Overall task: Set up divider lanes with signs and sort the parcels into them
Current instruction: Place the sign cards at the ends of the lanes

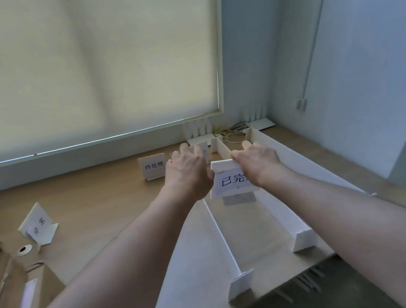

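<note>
Item: white sign card [232, 179], pinched at its top edge by the right hand [258, 161]; left hand [188, 171] steadies it, grip cannot be told. Best seated upright between white dividers [225, 237], toward twelve o'clock.

Standing sign [154, 167] reads "待处理"; held sign [231, 180] shows "已完".

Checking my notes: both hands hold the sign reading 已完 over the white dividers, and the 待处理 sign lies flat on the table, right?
Not quite. In the head view the 待处理 sign stands upright on the table. Left hand and right hand do hold the 已完 sign over the white dividers.
</note>
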A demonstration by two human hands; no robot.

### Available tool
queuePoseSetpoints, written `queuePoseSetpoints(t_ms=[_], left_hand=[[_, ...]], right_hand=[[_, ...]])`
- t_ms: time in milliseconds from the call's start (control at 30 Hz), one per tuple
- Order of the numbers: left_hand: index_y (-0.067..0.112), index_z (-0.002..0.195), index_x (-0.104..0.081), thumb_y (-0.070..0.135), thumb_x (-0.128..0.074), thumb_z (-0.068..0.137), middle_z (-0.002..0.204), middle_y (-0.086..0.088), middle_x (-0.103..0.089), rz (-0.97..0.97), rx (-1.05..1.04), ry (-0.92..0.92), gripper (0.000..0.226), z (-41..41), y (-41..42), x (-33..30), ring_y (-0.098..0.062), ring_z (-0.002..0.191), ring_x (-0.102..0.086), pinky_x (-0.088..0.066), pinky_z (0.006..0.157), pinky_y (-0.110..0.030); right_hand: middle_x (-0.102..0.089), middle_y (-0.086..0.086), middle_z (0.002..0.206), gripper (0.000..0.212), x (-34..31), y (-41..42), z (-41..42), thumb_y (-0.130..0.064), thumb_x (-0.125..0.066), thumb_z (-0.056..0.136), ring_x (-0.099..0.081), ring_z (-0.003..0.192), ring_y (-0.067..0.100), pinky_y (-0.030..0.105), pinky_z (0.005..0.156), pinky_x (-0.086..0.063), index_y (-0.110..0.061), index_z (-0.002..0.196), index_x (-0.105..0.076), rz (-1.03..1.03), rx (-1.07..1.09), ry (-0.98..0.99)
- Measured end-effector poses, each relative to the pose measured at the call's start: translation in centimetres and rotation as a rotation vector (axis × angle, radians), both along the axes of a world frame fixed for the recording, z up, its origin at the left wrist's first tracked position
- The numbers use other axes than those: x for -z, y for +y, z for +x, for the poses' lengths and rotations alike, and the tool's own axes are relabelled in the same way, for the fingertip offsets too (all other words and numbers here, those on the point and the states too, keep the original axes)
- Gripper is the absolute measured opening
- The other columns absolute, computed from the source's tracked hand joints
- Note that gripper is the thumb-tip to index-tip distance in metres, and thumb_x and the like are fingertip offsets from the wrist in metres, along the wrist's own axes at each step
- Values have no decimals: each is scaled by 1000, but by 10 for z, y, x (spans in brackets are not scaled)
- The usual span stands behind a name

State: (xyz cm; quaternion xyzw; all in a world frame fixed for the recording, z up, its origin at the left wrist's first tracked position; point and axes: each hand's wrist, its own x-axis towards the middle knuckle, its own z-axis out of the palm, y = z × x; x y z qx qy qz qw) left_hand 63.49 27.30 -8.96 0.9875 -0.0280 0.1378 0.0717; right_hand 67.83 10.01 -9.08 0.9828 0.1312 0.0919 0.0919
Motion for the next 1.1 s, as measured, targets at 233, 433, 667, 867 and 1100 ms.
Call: queuePoseSetpoints(t_ms=[233, 433, 667, 867, 1100], left_hand=[[11, 127, -49, 38, -47, 96, 128, -18, -49, -61, 31, -12, 41, 36, -151, 1, -40, 114, -54, -46, 91, -46], [13, 123, -50, 38, -50, 95, 127, -17, -49, -26, 44, 19, 37, 90, -228, 15, -39, 112, -55, -47, 90, -47], [13, 118, -49, 36, -50, 94, 124, -16, -49, -39, 35, 61, 34, 207, -272, 57, -39, 112, -55, -46, 88, -46], [12, 117, -47, 34, -50, 95, 121, -16, -47, -49, -13, 143, 31, 304, -279, 92, -39, 109, -54, -40, 80, -44], [13, 114, -47, 37, -46, 96, 122, -15, -48, -39, -119, 194, 30, 388, -262, 111, -38, 106, -55, -43, 81, -43]], right_hand=[[-54, 9, 120, 30, -1, -160, 30, -7, -51, 99, -56, 113, 31, 36, 72, -44, -21, 123, -60, 5, 32, -32], [-56, 7, 120, 35, 16, -246, 81, -7, -45, 100, -56, 113, 30, 37, 85, -46, -25, 124, -62, -22, 53, -59], [-51, 6, 120, 33, 52, -290, 193, -8, -53, 96, -52, 114, 29, 36, 89, -43, -26, 123, -60, -49, 61, 13], [-51, 7, 121, 31, 76, -297, 299, -8, -52, 99, -53, 114, 30, 35, 81, -40, -24, 124, -60, -46, 36, 70], [-54, 7, 123, 31, 103, -289, 415, -10, -53, 99, -54, 114, 30, 35, 85, -41, -25, 124, -61, -44, -54, 106]])
